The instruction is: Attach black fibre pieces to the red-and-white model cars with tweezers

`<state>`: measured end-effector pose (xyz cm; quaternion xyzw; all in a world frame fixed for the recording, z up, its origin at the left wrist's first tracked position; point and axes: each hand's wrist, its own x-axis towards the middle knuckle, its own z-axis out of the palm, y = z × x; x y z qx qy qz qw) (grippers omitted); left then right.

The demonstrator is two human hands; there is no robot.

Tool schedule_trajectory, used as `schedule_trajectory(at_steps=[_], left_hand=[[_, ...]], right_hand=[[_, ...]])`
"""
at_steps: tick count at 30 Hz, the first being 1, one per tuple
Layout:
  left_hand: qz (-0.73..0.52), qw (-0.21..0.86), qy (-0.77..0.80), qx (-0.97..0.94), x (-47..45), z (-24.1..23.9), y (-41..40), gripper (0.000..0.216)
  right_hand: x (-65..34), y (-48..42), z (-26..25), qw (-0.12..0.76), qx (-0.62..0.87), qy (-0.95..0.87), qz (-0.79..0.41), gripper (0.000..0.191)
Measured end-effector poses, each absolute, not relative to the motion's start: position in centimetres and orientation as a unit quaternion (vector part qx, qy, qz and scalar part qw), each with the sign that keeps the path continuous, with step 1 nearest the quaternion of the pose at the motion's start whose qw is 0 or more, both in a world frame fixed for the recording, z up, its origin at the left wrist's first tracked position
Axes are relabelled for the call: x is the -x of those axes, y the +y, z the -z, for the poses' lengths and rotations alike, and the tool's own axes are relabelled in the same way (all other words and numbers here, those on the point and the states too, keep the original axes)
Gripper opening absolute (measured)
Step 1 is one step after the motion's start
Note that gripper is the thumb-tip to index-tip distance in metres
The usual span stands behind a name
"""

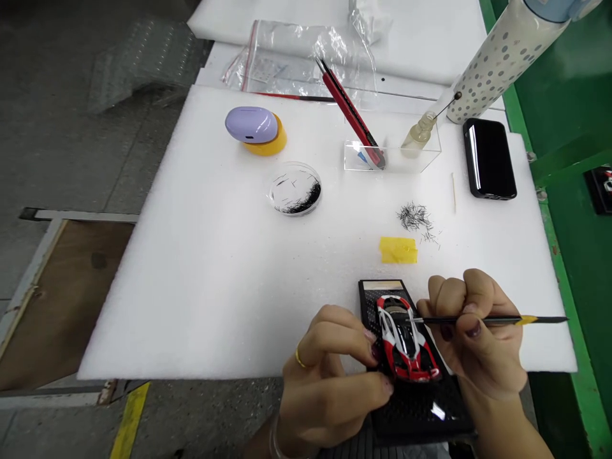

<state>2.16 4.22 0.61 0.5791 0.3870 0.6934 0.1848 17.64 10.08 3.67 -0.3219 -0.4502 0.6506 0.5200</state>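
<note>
The model car [406, 338] sits on its black base [401, 408], near the worktop's [205, 255] close edge, at about 5 o'clock from the worktop's middle. The right hand [478, 331], at 3 o'clock of the car, pinches a thin tool [497, 320], whose silver tip lies over the windscreen area; whether it touches, I cannot tell. The left hand [335, 376], at 8 o'clock, keeps thumb and fingers a narrow gap apart by the car and the base's side; whether it truly grips, I cannot tell. The base reaches past the worktop's edge, so a push at its 6 o'clock end could, I think, tip it. A small shake of the tool might scratch the glossy paint, and loose fingers could let the base turn. Toward 12 o'clock lie the yellow tape [398, 250] and, beyond it, loose black bristles [414, 217], which a sleeve or a draught could scatter. A round dish [295, 189] with more bits is at 11 o'clock, a black device [490, 159] at 1 o'clock. Farther at 12 o'clock, a clear tray [356, 159] holds a red cutter [351, 111] and a glass bottle [418, 135], which could obstruct a far reach.
</note>
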Motion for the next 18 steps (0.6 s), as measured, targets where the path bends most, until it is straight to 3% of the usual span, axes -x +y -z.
schedule_trajectory(at_steps=[18], left_hand=[[-0.692,0.201,0.409,-0.560,-2.32,-0.65,3.74,0.018]], right_hand=[[-17.53,9.99,-3.66,0.511,0.333,-0.453,-0.650,0.030]])
